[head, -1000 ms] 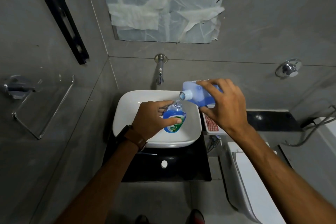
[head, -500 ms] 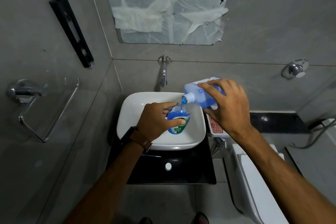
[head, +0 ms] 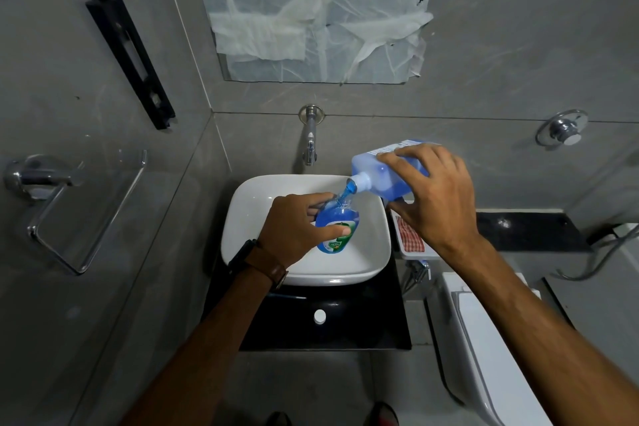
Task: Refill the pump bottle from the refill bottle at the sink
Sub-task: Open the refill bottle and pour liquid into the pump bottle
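Two bottles met over the white sink [head: 242,218]: we saw the left hand [head: 294,230] wrapped around the pump bottle [head: 337,228], fingers closed on its body and thumb across the green label, holding it roughly upright inside the basin with its pump head off. The right hand [head: 432,194] gripped the refill bottle [head: 387,171] from above, fingers clamped over its flat side, and had tipped it neck-down toward the left. A second earlier the neck stood level and dry, clear of the opening; now it had dropped to sit just above the pump bottle's mouth, and a short blue stream ran from the white neck into it. We judged that pouring proper had begun, so the refill was under way rather than merely lined up. The pump bottle already looked largely blue, though from this angle we could not tell its true level. A small white round piece, possibly a cap, lay on the black counter [head: 363,322] in front of the sink. Overfilling and a stream slipping past the narrow mouth seemed the risks, though the basin would catch any spill.
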